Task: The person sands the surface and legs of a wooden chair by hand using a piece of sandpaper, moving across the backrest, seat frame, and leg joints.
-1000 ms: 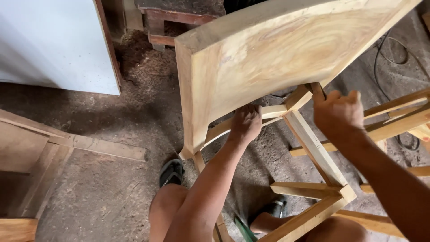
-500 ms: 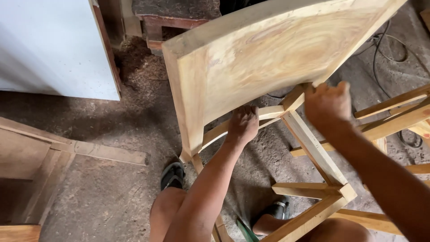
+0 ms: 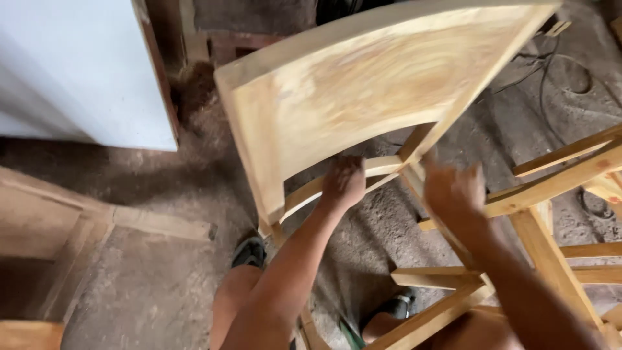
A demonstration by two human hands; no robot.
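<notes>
A woodworking shop. Both hands work at an unfinished chair (image 3: pixel 363 84) of bare, pale wood, tipped over a dirt floor (image 3: pixel 155 285). Sawdust (image 3: pixel 201 110) is heaped beyond the left hand (image 3: pixel 343 181). More raw wooden frames (image 3: pixel 570 175) stand right of the right hand (image 3: pixel 453 191), a board (image 3: pixel 58 227) lies far left, and cables (image 3: pixel 564 71) trail across the ground beyond.

Chair (image 3: pixel 363 91) is made of pale, unfinished matt wood, grain swirls seen on its panel. Floor (image 3: pixel 149 285) is covered in rough, dusty sawdust. White board (image 3: pixel 71 65) looks smooth, matt.
</notes>
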